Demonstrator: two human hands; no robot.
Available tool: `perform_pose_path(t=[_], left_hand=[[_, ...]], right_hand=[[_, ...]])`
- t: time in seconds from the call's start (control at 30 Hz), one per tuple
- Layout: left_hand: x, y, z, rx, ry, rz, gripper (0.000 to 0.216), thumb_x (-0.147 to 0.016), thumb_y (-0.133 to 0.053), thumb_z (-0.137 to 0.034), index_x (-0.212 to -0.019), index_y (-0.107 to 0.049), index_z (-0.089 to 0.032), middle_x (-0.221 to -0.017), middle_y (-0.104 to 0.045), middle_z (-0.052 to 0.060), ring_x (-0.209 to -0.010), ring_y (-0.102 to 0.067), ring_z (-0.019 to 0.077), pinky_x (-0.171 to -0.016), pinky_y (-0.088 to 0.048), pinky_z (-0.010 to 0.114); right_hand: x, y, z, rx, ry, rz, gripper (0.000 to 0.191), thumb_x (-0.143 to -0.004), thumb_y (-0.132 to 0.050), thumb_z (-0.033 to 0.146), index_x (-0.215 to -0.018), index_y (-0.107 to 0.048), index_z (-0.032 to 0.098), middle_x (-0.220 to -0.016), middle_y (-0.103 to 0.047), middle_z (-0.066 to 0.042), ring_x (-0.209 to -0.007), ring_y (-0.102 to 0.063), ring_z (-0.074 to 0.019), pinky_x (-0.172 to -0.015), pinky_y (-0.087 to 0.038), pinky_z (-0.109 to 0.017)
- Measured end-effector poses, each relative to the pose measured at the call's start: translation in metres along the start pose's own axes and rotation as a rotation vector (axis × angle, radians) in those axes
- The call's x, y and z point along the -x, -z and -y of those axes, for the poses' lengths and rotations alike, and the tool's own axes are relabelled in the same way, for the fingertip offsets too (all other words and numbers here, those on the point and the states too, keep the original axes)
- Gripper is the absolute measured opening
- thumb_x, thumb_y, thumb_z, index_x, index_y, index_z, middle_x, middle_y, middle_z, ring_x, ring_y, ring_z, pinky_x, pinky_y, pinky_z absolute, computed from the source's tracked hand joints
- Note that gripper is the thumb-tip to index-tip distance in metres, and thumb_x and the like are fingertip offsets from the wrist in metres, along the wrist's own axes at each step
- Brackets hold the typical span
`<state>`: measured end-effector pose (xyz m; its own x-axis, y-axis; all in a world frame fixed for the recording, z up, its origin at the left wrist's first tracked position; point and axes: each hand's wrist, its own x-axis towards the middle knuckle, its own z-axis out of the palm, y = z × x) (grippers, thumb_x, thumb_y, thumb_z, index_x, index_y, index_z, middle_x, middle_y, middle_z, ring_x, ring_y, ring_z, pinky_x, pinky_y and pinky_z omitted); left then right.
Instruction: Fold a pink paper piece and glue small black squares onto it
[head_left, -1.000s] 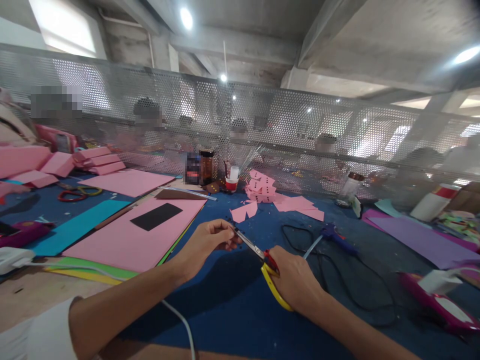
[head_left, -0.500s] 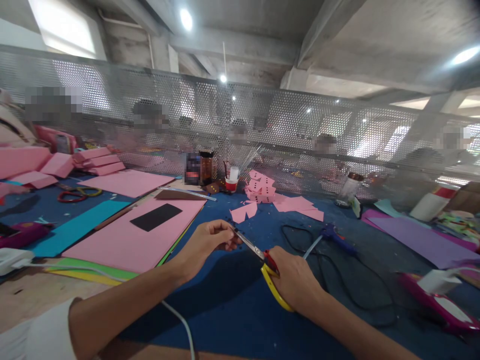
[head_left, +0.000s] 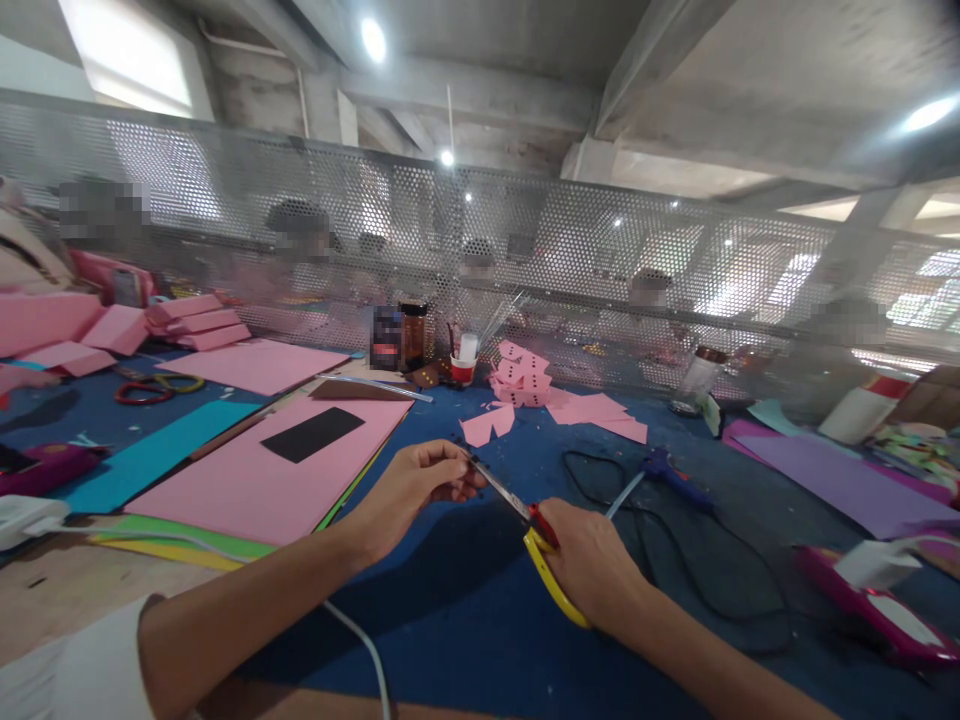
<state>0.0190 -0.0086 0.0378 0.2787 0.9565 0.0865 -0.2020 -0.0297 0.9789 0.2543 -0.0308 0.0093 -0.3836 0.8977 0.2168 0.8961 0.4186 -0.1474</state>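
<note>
Left hand [head_left: 442, 470], at ten o'clock of the scissors' joint: thumb and forefinger pressed together beside the blade tips, other fingers curled under. Any scrap between them is too small to make out. Right hand [head_left: 592, 560], four o'clock: wrapped round the scissors [head_left: 517, 505], which lie between the two hands, tips up toward eleven. How far the blades are parted, cannot tell.

Change over the last second: slight. Right hand and yellow loop sit a touch lower; left hand looks the same. Reads as small, fine work at one spot, left hand steadying, right hand working the tool.

Materials, left to right, clock on the scissors' joint. Nine: teal strip [head_left: 180, 440], flat, matte, straight-edged. Nine to ten: pink sheet [head_left: 262, 490], smooth and broad, a black card [head_left: 313, 434] lying on it, four-sided. Eleven: pink scrap [head_left: 487, 425], angular, a sharp notch cut in. Twelve, farther off: pink pieces [head_left: 525, 375], heaped, rows of dark dots. Just short of three: glue gun [head_left: 679, 480], hard blue plastic, pale stick jutting from it, dark cord looping nearby. Three, well apart: purple sheet [head_left: 832, 485], flat, smooth.
</note>
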Motion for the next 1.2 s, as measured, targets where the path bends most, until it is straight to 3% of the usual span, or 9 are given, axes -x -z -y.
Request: perform_pose_path(t=[0.77,1.2], left_hand=[[0.0001,0.0000,-0.0004,0.001,0.027,-0.013,0.011,-0.077,-0.064,-0.027,-0.076,-0.062,-0.016,-0.086,-0.072,0.008,-0.077,-0.065,0.0178,-0.076,-0.050,0.032],[-0.0015,0.0026,0.0020,0.032,0.068,-0.031,0.022,-0.079,-0.065,-0.037,-0.084,-0.066,-0.015,-0.094,-0.073,0.011,-0.076,-0.065,0.0171,-0.078,-0.050,0.032]], right_hand=[[-0.0010,-0.0018,-0.0007,-0.019,-0.009,0.016,0.008,-0.082,-0.052,0.023,-0.075,-0.050,0.020,-0.071,-0.061,0.001,-0.062,-0.054,-0.0142,-0.054,-0.017,-0.026],[-0.0073,-0.0047,-0.0067,-0.128,-0.076,-0.012,0.009,-0.082,-0.053,0.020,-0.073,-0.049,0.020,-0.068,-0.059,0.002,-0.060,-0.052,-0.0114,-0.053,-0.019,-0.024]])
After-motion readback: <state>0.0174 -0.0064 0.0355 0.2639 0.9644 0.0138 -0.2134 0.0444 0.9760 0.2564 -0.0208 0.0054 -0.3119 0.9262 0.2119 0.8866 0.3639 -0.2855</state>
